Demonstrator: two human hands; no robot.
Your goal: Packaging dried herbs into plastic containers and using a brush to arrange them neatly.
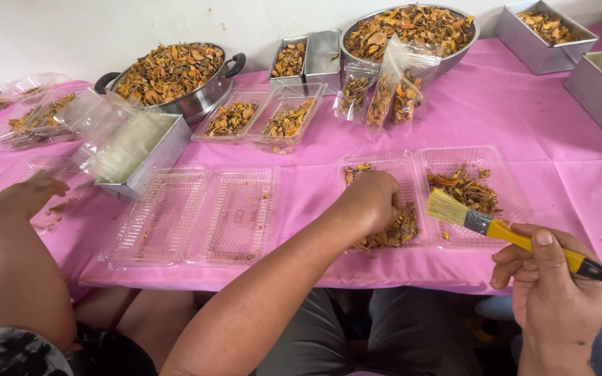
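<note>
Now, left hand [371, 202] in tray [412, 163], right hand [559, 292] gripping brush [496, 228]

We see a steel pot [196, 97] heaped with dried orange slices. Beside it sit two small filled trays [259, 120]. An empty clear clamshell [193, 216] lies open nearby.

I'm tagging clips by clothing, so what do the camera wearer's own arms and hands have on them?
Nothing is worn: the left hand and right hand are bare, without gloves, rings or a watch. Both forearms are uncovered, and no sleeve shows in view.
</note>
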